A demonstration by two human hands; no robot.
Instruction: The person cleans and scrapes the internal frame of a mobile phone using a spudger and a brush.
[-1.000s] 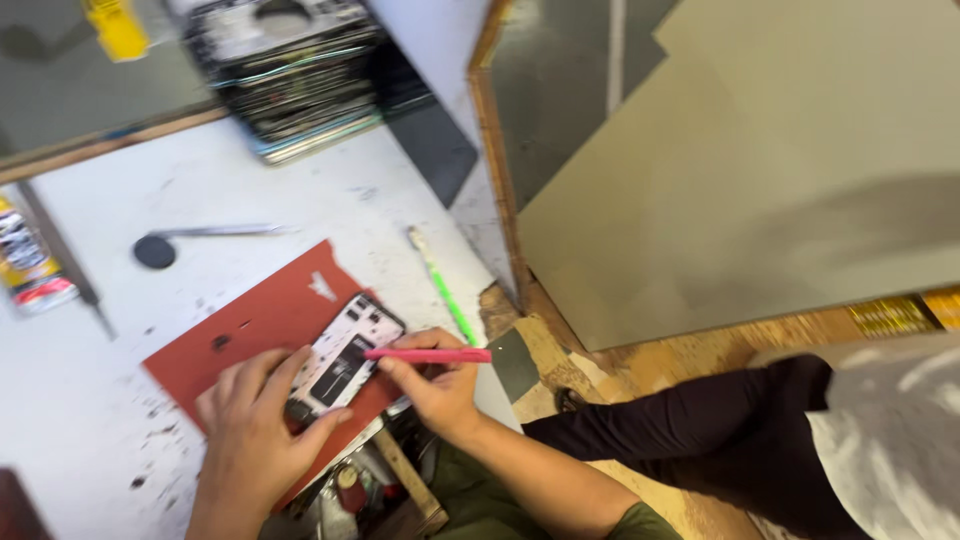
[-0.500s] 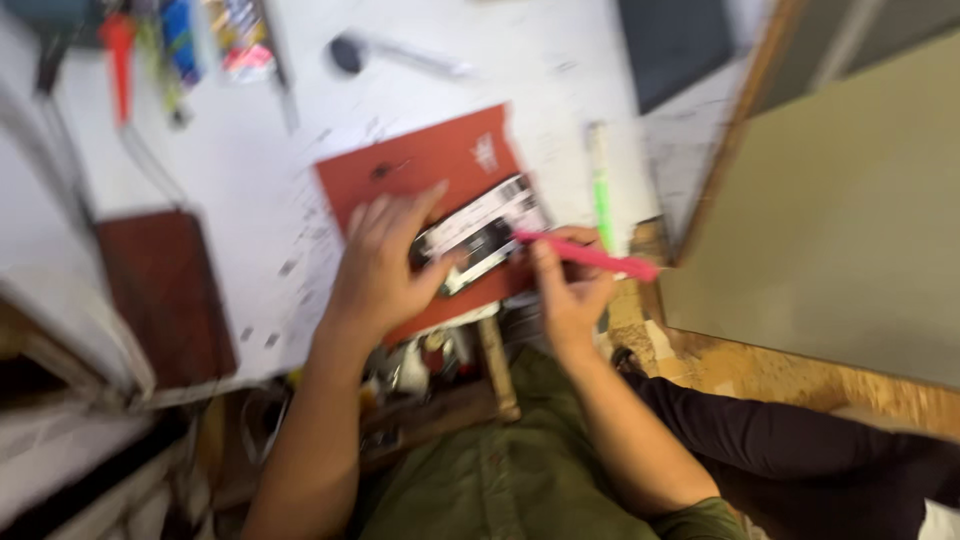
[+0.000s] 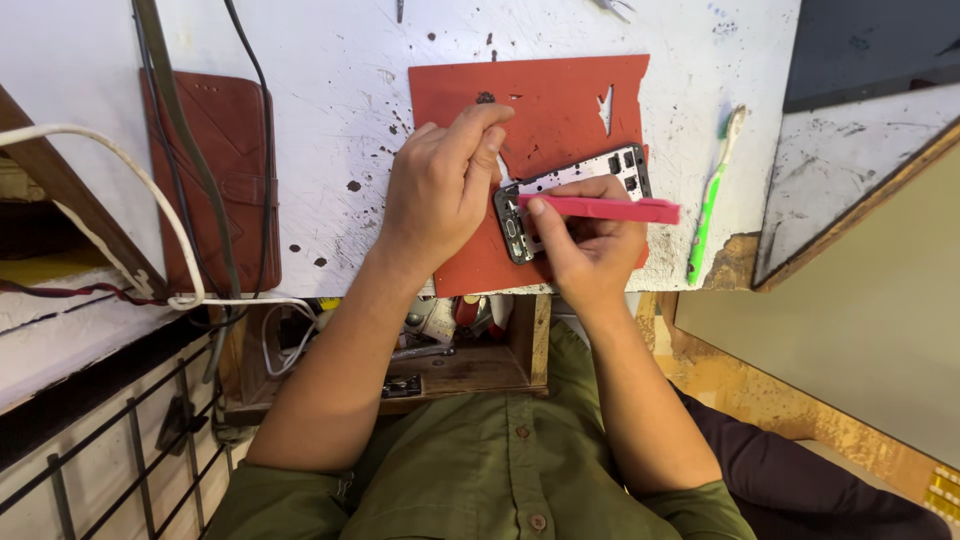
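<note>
Cables and a brown wallet case are laid at the left of the white bench. On the red mat, an opened phone is steadied by the left hand. A pink pry tool is pinched in the right hand's grip over it. Farther right, a green toothbrush is seen.

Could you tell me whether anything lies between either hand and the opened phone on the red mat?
Nothing visible does. The left hand rests its fingers on the phone, and the right hand holds the pink tool across it. The green toothbrush lies apart, off the red mat.
</note>
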